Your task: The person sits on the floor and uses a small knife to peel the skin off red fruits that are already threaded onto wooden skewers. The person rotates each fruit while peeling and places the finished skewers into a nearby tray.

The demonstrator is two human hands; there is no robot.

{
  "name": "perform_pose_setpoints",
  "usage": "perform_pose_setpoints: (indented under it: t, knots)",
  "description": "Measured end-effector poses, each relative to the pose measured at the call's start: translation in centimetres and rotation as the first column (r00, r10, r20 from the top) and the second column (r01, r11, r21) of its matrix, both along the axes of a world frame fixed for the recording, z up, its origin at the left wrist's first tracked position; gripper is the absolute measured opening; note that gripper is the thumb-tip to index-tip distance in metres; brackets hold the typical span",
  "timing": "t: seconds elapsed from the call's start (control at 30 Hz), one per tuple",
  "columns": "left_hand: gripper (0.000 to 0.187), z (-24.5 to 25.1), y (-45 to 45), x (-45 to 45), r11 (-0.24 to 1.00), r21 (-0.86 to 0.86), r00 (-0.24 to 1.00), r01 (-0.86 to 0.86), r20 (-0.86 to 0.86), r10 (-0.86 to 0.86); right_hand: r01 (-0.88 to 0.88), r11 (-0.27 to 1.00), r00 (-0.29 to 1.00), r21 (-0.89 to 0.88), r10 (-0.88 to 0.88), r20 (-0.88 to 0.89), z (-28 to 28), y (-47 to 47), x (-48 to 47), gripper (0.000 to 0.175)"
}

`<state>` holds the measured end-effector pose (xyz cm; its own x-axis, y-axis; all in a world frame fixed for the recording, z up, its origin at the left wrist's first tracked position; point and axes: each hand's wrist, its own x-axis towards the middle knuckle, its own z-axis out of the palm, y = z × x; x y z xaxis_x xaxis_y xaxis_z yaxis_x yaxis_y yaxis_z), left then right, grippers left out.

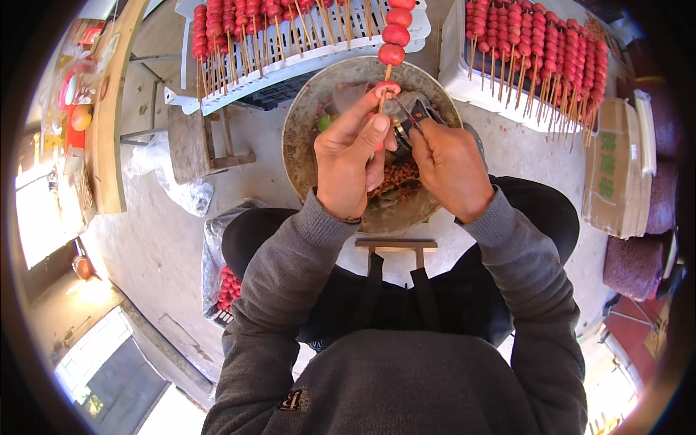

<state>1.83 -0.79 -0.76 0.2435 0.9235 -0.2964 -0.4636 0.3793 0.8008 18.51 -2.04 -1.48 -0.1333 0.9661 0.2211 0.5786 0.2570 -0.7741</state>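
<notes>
My left hand [342, 163] grips a bamboo skewer [388, 73] that points away from me, with several red fruits [396, 36], seemingly hawthorns, threaded on its far part. A cut-looking red fruit [387, 87] sits at my left fingertips, apart from the others. In my right hand [452, 163] is a thin, dark metal tool [406, 111], its tip by that fruit; its exact kind is hard to make out. Both hands are above a large, worn round basin [298, 136]. Small reddish-brown bits [399, 176], perhaps seeds, lie inside, beside a dark cylindrical object [402, 138] partly hidden by my hands.
Rows of filled skewers [255, 22] rest on a white plastic crate [304, 64] ahead. More skewers [535, 46] lie on a white box [454, 70] at right, near a cardboard box [614, 174]. At left stand a wooden stool [185, 144] and a plastic-lined crate of red fruit [228, 288].
</notes>
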Motion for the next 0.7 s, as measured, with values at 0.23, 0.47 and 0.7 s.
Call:
perform_pose_setpoints:
  t: [0.23,0.47,0.7]
  knots:
    - [0.04,0.0,0.1,-0.2,1.0,0.016,1.0,-0.015,-0.02,0.015,-0.057,0.994,0.998,-0.092,0.059,0.023,1.1,-0.1,0.8,0.015]
    - [0.044,0.1,-0.2,0.2,0.992,0.129,0.981,0.012,-0.195,0.013,0.117,0.973,0.946,-0.197,-0.17,-0.275,1.3,0.1,0.8,0.023]
    - [0.055,-0.3,-0.8,0.7,0.959,0.264,0.962,0.098,-0.27,-0.024,0.077,0.917,0.827,-0.391,-0.278,-0.489,2.1,0.4,0.7,0.03]
